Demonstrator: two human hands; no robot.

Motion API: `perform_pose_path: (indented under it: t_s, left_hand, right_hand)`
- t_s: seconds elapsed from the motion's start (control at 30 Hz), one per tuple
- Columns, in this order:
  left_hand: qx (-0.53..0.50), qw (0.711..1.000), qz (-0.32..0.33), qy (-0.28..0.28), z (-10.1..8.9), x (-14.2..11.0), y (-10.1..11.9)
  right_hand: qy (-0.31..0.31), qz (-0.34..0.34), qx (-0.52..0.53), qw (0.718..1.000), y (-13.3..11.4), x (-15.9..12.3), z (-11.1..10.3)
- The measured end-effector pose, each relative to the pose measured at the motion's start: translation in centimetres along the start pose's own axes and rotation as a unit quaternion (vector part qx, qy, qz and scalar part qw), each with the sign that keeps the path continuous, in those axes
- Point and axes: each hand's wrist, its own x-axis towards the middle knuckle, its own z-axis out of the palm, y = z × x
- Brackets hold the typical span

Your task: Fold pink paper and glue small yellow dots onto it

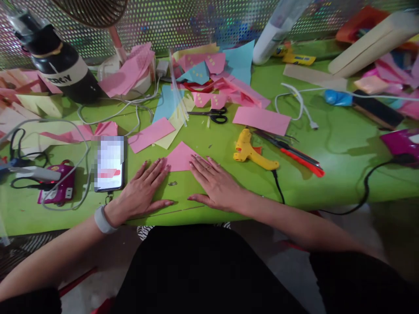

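Note:
A pink sheet of paper folded to a triangle (182, 157) lies on the green table (209, 192), its point facing away from me. My left hand (144, 185) rests flat, fingertips on the paper's left corner. On the right corner lie the fingers of my right hand (218, 183), stretched out and flat as well. Both thumbs point inward on the table, apart from each other. Just beyond the triangle are a pink paper strip (152, 135), a yellow sheet (170, 133) and black scissors (218, 115). Another pink rectangle (262, 121) lies farther right.
A phone (110, 163) lies beside my left hand. To the right are a yellow glue gun (253, 150) and a red-handled tool (301, 161). Behind stand a dark bottle (65, 65), a fan base (131, 80) and folded papers (203, 65). Cables (296, 102) cross the table.

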Motion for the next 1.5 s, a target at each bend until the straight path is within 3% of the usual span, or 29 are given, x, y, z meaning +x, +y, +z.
perform_pose_path:
  t_s: [0.3,0.4,0.53,0.57,0.73,0.93,1.23,1.37,1.5]
  left_hand:
    - [0.019,1.000,0.000,0.003,0.3,-0.8,-0.4]
    - [0.018,1.000,-0.002,0.015,0.4,-0.8,-0.2]
    - [0.019,0.999,-0.024,0.025,0.3,-0.7,0.2]
    - [0.018,0.999,-0.034,0.030,0.0,-0.6,0.3]
    - [-0.046,0.993,-0.081,0.076,-2.2,0.5,-0.7]
    - [-0.136,0.985,-0.105,0.018,-3.2,2.2,-2.3]
    - [-0.156,0.984,-0.084,-0.022,-2.9,2.9,-3.8]
    - [-0.154,0.983,-0.093,-0.042,-3.2,3.0,-3.7]
    - [-0.169,0.979,-0.102,-0.055,-3.6,2.9,-3.2]
  right_hand:
    - [-0.011,0.052,-0.023,0.998,1.4,-3.4,-1.2]
    - [0.014,0.062,-0.015,0.998,1.2,-2.6,-2.4]
    - [0.072,0.097,0.012,0.993,0.3,0.6,-3.9]
    - [0.067,0.111,0.032,0.991,0.2,1.6,-4.2]
    - [-0.086,0.132,0.138,0.978,0.3,5.9,-5.0]
    - [-0.147,0.125,0.153,0.969,1.4,7.7,-4.5]
    - [-0.173,0.162,0.198,0.951,1.8,8.2,-4.2]
    - [-0.148,0.151,0.195,0.958,1.6,7.7,-4.4]
    - [-0.076,0.114,0.142,0.980,1.5,6.6,-4.2]
